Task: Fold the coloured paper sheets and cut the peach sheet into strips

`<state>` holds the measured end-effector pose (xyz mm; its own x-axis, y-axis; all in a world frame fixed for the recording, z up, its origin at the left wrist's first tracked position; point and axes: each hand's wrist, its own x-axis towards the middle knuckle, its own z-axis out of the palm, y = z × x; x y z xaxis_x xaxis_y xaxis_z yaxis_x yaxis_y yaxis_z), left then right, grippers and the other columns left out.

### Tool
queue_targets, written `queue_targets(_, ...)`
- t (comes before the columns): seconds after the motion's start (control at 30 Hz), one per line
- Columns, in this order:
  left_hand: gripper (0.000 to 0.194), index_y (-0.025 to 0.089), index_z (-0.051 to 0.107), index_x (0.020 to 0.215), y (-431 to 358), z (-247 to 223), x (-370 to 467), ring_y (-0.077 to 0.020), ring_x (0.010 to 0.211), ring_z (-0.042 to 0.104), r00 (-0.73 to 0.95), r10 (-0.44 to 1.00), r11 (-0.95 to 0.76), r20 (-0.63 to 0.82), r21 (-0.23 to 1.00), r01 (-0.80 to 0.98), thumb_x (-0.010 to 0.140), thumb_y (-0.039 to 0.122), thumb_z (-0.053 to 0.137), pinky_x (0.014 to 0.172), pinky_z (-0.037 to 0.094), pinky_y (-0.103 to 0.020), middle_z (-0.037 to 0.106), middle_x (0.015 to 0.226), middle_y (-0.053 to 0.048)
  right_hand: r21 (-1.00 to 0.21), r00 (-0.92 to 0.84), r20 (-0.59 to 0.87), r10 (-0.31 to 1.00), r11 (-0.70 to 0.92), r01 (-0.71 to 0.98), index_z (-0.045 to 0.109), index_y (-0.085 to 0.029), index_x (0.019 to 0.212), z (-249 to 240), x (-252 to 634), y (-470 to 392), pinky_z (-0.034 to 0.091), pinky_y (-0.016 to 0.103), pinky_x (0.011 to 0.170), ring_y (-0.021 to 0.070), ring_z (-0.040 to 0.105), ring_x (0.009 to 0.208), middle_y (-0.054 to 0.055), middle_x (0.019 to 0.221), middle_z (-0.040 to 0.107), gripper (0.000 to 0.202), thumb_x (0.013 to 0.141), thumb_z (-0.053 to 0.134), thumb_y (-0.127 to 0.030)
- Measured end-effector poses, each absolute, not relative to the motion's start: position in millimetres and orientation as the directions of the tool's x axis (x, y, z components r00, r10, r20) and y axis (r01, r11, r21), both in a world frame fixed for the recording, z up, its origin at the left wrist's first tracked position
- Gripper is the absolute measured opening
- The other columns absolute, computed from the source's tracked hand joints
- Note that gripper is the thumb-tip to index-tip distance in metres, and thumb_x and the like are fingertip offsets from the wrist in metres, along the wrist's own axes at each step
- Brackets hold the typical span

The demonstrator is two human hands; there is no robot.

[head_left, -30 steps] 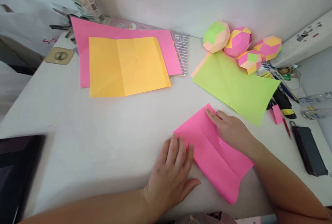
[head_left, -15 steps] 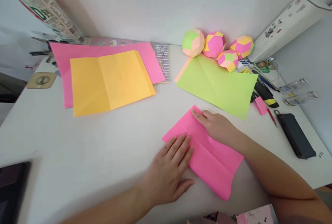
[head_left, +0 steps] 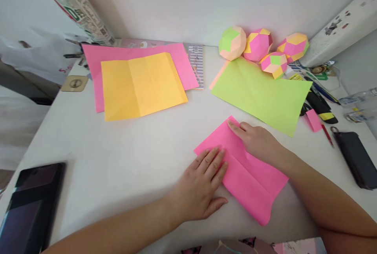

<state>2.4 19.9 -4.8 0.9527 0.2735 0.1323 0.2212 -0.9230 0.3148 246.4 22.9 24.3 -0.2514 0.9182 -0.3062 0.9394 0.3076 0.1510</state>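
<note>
A pink sheet of paper (head_left: 250, 181) lies at an angle on the white table, its lower left side folded over and its bottom corner curled. My left hand (head_left: 203, 181) rests flat on the sheet's left part, fingers spread, thumb off the paper. Near the top corner, my right hand (head_left: 256, 140) presses the sheet with its extended index finger; the other fingers are curled in. Part of the paper is hidden beneath both hands and the right forearm.
Yellow paper (head_left: 141, 85) overlaps another pink sheet (head_left: 96, 77) at the back left. Green paper (head_left: 265, 93) lies before several folded paper balls (head_left: 257, 46). A black case (head_left: 356, 159) is at right, a dark tablet (head_left: 32, 207) at left.
The camera view has turned left, so everything sits further right and more of the tablet shows. Both hands keep nearly the same place on the pink sheet.
</note>
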Motion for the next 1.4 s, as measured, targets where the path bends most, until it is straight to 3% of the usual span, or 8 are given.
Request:
queue_targets(0.37,0.079,0.007,0.034,0.140,12,-2,0,-0.0449,0.138,0.015,0.923,0.377,-0.905,0.071,0.243,0.351,0.087,0.067,0.032,0.109,0.019,-0.056,0.025,0.149,-0.026,0.152,-0.282,-0.249,0.926,0.325,0.933,0.035,-0.009,0.140,25,247,24,0.023,0.025,0.048,0.0111,0.034,0.050,0.007,0.085,0.056,0.064,0.077,0.036,0.001)
queue_targets(0.8,0.084,0.009,0.035,0.139,5,6,0,-0.0477,0.133,0.028,0.898,0.439,-0.892,0.032,0.135,0.431,0.083,0.072,0.034,0.106,0.022,-0.060,0.034,0.144,-0.026,0.132,-0.250,-0.304,0.919,0.301,0.944,0.031,-0.009,0.143,26,247,25,0.022,0.027,0.047,0.0120,0.033,0.050,0.007,0.087,0.054,0.066,0.078,0.034,0.000)
queue_targets(0.93,0.089,0.008,0.040,0.137,2,8,0,-0.0466,0.128,0.037,0.873,0.488,-0.871,0.029,0.080,0.484,0.080,0.075,0.036,0.104,0.027,-0.058,0.042,0.138,-0.027,0.128,-0.238,-0.317,0.918,0.290,0.948,0.029,-0.009,0.143,26,247,25,0.022,0.026,0.047,0.0117,0.033,0.050,0.007,0.086,0.054,0.065,0.079,0.034,0.001)
queue_targets(1.23,0.102,-0.008,0.059,0.116,-3,14,2,-0.0423,0.109,0.053,0.816,0.568,-0.808,0.109,-0.112,0.578,0.068,0.081,0.048,0.092,0.042,-0.049,0.059,0.115,-0.030,0.153,-0.217,-0.353,0.910,0.285,0.946,0.029,-0.012,0.144,28,244,24,0.024,0.027,0.048,0.0122,0.040,0.053,0.008,0.091,0.055,0.068,0.077,0.037,0.002)
queue_targets(1.4,0.096,-0.003,0.064,0.113,-3,17,2,-0.0388,0.104,0.056,0.823,0.563,-0.809,0.071,-0.159,0.566,0.067,0.080,0.051,0.086,0.045,-0.046,0.061,0.113,-0.027,0.148,-0.201,-0.371,0.906,0.272,0.951,0.028,-0.013,0.145,31,242,23,0.023,0.027,0.048,0.0126,0.042,0.054,0.008,0.091,0.055,0.071,0.077,0.037,0.002)
